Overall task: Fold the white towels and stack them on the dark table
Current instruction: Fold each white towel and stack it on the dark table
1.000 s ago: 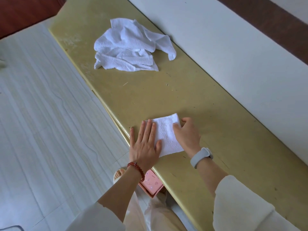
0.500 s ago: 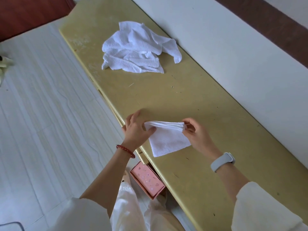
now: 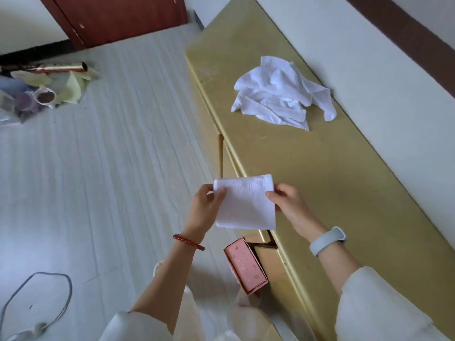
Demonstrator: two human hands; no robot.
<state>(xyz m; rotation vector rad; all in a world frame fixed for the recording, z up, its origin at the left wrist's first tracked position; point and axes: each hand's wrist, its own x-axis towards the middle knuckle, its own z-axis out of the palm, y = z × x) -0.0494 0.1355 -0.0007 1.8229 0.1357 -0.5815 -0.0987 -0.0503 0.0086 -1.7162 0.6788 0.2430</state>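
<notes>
Fingers (image 3: 220, 193) of both hands pinch a soft, nubbly folded towel (image 3: 246, 205), a limp white rectangle.

Both hands (image 3: 205, 207) (image 3: 290, 205) raised, fingers pinched

Pale striped floor (image 3: 110, 180); red-brown door (image 3: 118, 18)

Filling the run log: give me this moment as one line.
left hand: pinches folded towel | right hand: pinches folded towel | towel: lifted off gold table | unfolded pile: on table
</notes>
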